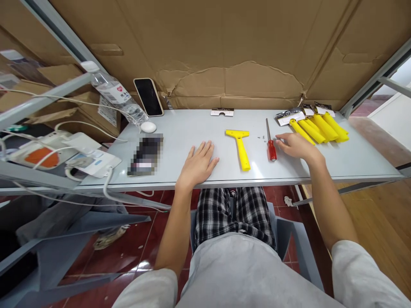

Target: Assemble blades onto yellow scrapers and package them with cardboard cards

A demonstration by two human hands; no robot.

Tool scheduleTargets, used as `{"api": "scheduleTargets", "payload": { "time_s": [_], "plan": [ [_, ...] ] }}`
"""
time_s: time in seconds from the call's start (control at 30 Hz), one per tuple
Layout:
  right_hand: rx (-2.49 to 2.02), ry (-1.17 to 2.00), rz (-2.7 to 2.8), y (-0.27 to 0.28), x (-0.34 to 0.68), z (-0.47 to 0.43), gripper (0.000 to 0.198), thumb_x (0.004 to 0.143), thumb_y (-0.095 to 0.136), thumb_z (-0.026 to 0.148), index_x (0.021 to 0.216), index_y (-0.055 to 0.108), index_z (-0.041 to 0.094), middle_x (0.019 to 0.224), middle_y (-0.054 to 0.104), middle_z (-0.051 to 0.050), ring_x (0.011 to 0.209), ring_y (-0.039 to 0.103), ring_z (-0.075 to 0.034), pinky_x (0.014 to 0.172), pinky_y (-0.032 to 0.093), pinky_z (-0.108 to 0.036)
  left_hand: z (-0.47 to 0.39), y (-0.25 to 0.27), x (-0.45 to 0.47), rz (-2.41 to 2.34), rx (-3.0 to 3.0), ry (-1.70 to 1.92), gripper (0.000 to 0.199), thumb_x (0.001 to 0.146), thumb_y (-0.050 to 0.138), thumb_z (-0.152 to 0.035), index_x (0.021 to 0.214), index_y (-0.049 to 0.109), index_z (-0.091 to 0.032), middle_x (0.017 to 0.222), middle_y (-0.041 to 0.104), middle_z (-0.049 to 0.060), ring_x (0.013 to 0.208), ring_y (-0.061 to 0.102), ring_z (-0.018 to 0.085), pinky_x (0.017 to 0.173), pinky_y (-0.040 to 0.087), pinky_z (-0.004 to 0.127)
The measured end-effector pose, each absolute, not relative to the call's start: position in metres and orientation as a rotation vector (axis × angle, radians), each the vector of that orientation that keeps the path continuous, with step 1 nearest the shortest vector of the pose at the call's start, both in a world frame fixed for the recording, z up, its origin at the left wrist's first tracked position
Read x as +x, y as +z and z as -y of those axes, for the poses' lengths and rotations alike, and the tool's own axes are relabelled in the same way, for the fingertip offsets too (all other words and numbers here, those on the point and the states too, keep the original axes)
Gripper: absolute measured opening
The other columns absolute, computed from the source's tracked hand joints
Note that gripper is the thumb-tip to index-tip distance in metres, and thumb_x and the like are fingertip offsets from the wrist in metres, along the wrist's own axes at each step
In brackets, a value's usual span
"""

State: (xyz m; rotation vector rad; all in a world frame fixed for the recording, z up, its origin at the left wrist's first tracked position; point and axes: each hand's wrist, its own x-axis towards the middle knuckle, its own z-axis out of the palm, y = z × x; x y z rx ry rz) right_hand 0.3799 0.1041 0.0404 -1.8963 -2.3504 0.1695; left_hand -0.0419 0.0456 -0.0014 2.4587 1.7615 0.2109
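My left hand (198, 165) lies flat on the grey table (189, 124), fingers stretched out, holding nothing. To its right is a yellow T-shaped scraper (240, 149), its wide head toward the back. A screwdriver (271, 149) with a red handle and a metal shaft lies further right, tip pointing away from me. Several tiny screws (263, 138) sit between scraper and screwdriver. My right hand (293, 146) rests beside the red handle with its fingers loosely apart. The fingertips come close to the handle; whether they touch it I cannot tell.
Several yellow scrapers (321, 128) with card headers lie at the right. A cut card piece (222, 112) is at the back. On the left are a phone (149, 97), a water bottle (117, 94), a blurred flat object (146, 155), a white round object (148, 127), and power strips with cables (93, 162).
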Motion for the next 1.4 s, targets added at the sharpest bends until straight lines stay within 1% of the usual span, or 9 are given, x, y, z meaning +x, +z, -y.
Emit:
{"api": "scheduleTargets", "payload": {
  "time_s": [0.1,0.27,0.47,0.6,0.7,0.8,1.0,1.23,1.4],
  "plan": [
    [-1.863,0.215,2.395,0.040,0.385,-0.104,0.063,0.112,0.043,0.049,0.157,0.075,0.018,0.159,0.070,-0.007,0.151,0.069,-0.035,0.133,0.057,-0.055,-0.045,-0.001,-0.042,-1.756,2.456,0.223,0.075,0.121,0.029,-0.052,0.185,0.038,-0.013,0.195,0.029,0.014,0.183,0.025,0.037,0.149,0.021,0.067],
    [-1.723,0.240,2.463,0.039,0.388,-0.099,0.061,0.111,0.045,0.047,0.156,0.076,0.020,0.166,0.066,-0.006,0.159,0.063,-0.030,0.141,0.051,-0.050,-0.045,0.000,-0.042,-1.762,2.451,0.257,0.074,0.121,0.031,-0.052,0.182,0.043,-0.010,0.194,0.033,0.015,0.182,0.028,0.038,0.149,0.022,0.066],
    [-1.756,0.163,2.261,0.050,0.363,-0.098,0.050,0.108,0.054,0.046,0.139,0.086,0.022,0.141,0.080,-0.008,0.131,0.076,-0.029,0.123,0.061,-0.047,-0.046,0.001,-0.043,-1.751,2.443,0.273,0.072,0.121,0.035,-0.050,0.180,0.046,-0.009,0.193,0.035,0.016,0.182,0.029,0.038,0.148,0.023,0.067],
    [-1.805,0.166,2.290,0.059,0.338,-0.108,0.041,0.104,0.061,0.040,0.125,0.091,0.021,0.121,0.084,-0.010,0.111,0.077,-0.027,0.110,0.063,-0.044,-0.046,0.001,-0.043,-1.754,2.449,0.282,0.071,0.121,0.036,-0.050,0.179,0.047,-0.011,0.192,0.036,0.016,0.182,0.030,0.038,0.148,0.023,0.066],
    [-1.911,0.147,2.316,0.064,0.324,-0.121,0.035,0.104,0.064,0.035,0.121,0.092,0.024,0.115,0.084,-0.010,0.114,0.077,-0.028,0.108,0.062,-0.043,-0.045,0.000,-0.043,-1.758,2.460,0.293,0.071,0.121,0.035,-0.050,0.179,0.047,-0.010,0.192,0.038,0.016,0.181,0.031,0.037,0.148,0.024,0.066],
    [-2.016,0.142,2.328,0.070,0.315,-0.130,0.032,0.103,0.066,0.033,0.120,0.092,0.026,0.117,0.083,-0.011,0.118,0.076,-0.029,0.105,0.061,-0.040,-0.045,-0.001,-0.043,-1.758,2.467,0.294,0.070,0.121,0.035,-0.050,0.179,0.048,-0.013,0.192,0.038,0.015,0.181,0.031,0.037,0.148,0.025,0.064],
    [-2.154,0.125,2.372,0.082,0.303,-0.137,0.031,0.101,0.069,0.032,0.123,0.092,0.027,0.124,0.081,-0.013,0.115,0.074,-0.026,0.102,0.058,-0.037,-0.045,-0.001,-0.044,-1.752,2.470,0.325,0.070,0.121,0.037,-0.050,0.178,0.049,-0.012,0.191,0.038,0.015,0.180,0.033,0.038,0.147,0.027,0.067],
    [-2.164,0.095,2.362,0.085,0.296,-0.139,0.024,0.100,0.072,0.031,0.113,0.091,0.025,0.114,0.081,-0.011,0.109,0.072,-0.024,0.093,0.054,-0.032,-0.043,0.002,-0.042,-1.764,2.471,0.315,0.066,0.121,0.040,-0.048,0.177,0.051,-0.014,0.191,0.040,0.015,0.180,0.033,0.037,0.148,0.027,0.064],
    [-2.210,0.122,2.383,0.087,0.296,-0.144,0.025,0.101,0.072,0.033,0.115,0.091,0.025,0.112,0.081,-0.012,0.103,0.071,-0.023,0.088,0.050,-0.031,-0.043,0.001,-0.042,-1.751,2.481,0.342,0.066,0.121,0.041,-0.047,0.177,0.052,-0.014,0.190,0.042,0.016,0.180,0.035,0.038,0.147,0.028,0.066]
  ]
}}
